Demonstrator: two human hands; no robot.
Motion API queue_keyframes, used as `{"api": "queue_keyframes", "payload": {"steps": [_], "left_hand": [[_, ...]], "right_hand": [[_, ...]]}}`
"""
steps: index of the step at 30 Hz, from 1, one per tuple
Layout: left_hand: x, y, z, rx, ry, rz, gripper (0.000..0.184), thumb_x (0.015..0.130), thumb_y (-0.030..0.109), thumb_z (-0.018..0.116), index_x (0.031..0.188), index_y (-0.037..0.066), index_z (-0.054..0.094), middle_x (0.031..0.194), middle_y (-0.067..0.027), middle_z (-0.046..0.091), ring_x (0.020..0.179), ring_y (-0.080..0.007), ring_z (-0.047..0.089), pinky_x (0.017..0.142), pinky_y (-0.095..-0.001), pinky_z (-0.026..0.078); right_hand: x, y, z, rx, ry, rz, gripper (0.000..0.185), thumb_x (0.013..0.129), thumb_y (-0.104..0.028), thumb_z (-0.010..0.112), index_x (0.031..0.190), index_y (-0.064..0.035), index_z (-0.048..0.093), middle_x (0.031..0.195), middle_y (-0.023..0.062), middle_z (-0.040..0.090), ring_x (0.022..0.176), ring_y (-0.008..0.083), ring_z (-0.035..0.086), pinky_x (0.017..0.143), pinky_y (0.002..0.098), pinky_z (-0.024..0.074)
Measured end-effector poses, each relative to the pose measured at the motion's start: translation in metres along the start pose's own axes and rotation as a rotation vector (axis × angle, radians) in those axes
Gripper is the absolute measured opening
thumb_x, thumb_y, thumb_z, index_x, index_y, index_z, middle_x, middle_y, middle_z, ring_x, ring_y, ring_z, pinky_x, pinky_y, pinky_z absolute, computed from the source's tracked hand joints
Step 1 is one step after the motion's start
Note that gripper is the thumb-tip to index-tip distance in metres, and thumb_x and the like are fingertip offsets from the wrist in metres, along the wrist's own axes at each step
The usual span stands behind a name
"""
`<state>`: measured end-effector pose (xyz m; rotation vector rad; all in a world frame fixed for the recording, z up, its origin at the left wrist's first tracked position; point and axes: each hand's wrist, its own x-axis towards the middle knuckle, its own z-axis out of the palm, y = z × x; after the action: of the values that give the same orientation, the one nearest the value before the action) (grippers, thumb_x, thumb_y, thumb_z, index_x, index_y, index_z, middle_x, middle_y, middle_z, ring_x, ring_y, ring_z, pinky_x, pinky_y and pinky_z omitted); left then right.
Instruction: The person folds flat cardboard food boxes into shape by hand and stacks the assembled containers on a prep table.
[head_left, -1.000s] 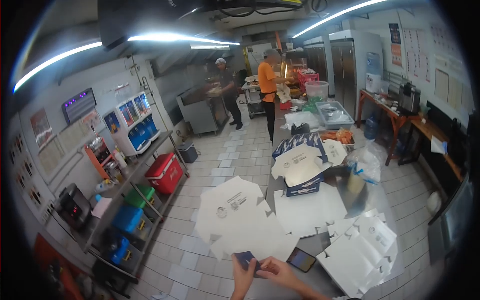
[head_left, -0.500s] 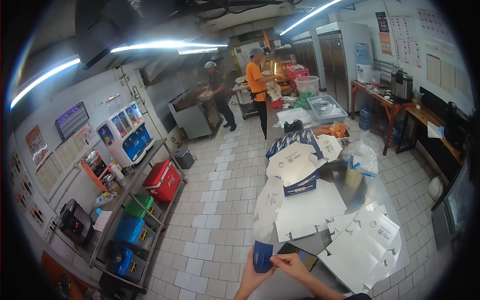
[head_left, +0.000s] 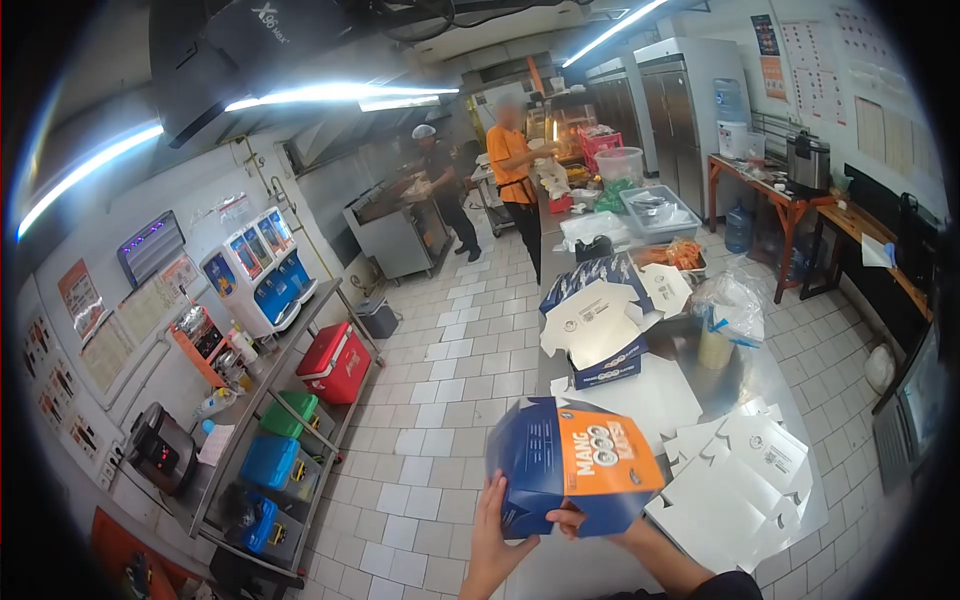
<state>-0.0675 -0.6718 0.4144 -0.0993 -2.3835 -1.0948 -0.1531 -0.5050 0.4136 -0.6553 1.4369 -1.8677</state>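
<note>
A blue and orange printed carton (head_left: 570,462), partly folded into a box shape, is held up over the near end of the metal table. My left hand (head_left: 492,535) presses against its lower left side, the fingers on the blue panel. My right hand (head_left: 567,520) grips its lower edge, with some fingers hidden by the carton. White unfolded cartons (head_left: 735,490) lie at the right on the table. Just beyond the held carton is another white sheet (head_left: 655,395), and past it sits a blue box with an open white flap (head_left: 592,325).
A metal table (head_left: 745,375) runs forward, bearing a plastic bag (head_left: 728,305), a tray of orange food (head_left: 680,255) and a clear bin (head_left: 660,212). Two people stand farther off, one in orange (head_left: 508,155), one in dark clothes (head_left: 440,180). A steel shelf (head_left: 265,385) stands left.
The flat carton has been turned and opened into a box shape, its printed outside now showing. Both hands have shifted round its lower part. The phone beside them is no longer visible.
</note>
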Motion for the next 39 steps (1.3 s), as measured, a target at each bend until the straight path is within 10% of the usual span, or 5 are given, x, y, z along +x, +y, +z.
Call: {"api": "queue_keyframes", "payload": {"steps": [3,10,30,39], "left_hand": [[-0.001,0.010,0.001,-0.120,-0.051,-0.111,0.091,0.057,0.004,0.074,0.135,0.006,0.027,0.137,-0.0160,0.034,0.128,-0.0371,0.030,0.100,-0.0403,0.033],[-0.008,0.011,0.004,0.025,-0.069,-0.033,0.094,0.059,0.006,0.076,0.137,0.004,0.022,0.133,-0.0166,0.039,0.116,-0.0264,0.046,0.092,-0.0345,0.043],[-0.004,0.026,0.002,0.081,-0.054,0.078,0.098,0.059,0.009,0.078,0.137,0.005,0.020,0.140,-0.0193,0.026,0.130,-0.0347,0.027,0.102,-0.0409,0.032],[0.003,0.025,0.012,-0.022,-0.050,0.098,0.091,0.061,0.013,0.077,0.136,0.008,0.025,0.141,-0.0180,0.025,0.129,-0.0442,0.022,0.101,-0.0484,0.030]], "right_hand": [[-0.003,0.002,0.023,-0.440,0.489,-0.572,0.015,0.080,-0.014,0.066,0.091,-0.0051,0.061,0.080,0.0021,0.062,0.072,0.0118,0.058,0.064,0.0248,0.0471],[-0.004,0.017,0.002,-0.830,0.516,-0.865,0.023,0.079,-0.014,0.067,0.099,-0.0039,0.060,0.089,0.0045,0.064,0.080,0.0154,0.061,0.067,0.0270,0.0485],[-0.004,0.028,0.002,0.037,0.340,-0.266,0.031,0.087,-0.006,0.057,0.116,0.0033,0.050,0.104,0.0085,0.059,0.091,0.0142,0.057,0.077,0.0262,0.0482],[-0.012,0.027,0.001,-0.246,0.412,-0.269,0.026,0.087,-0.011,0.058,0.108,0.0031,0.051,0.095,0.0061,0.060,0.086,0.0126,0.056,0.079,0.0245,0.0452]]}}
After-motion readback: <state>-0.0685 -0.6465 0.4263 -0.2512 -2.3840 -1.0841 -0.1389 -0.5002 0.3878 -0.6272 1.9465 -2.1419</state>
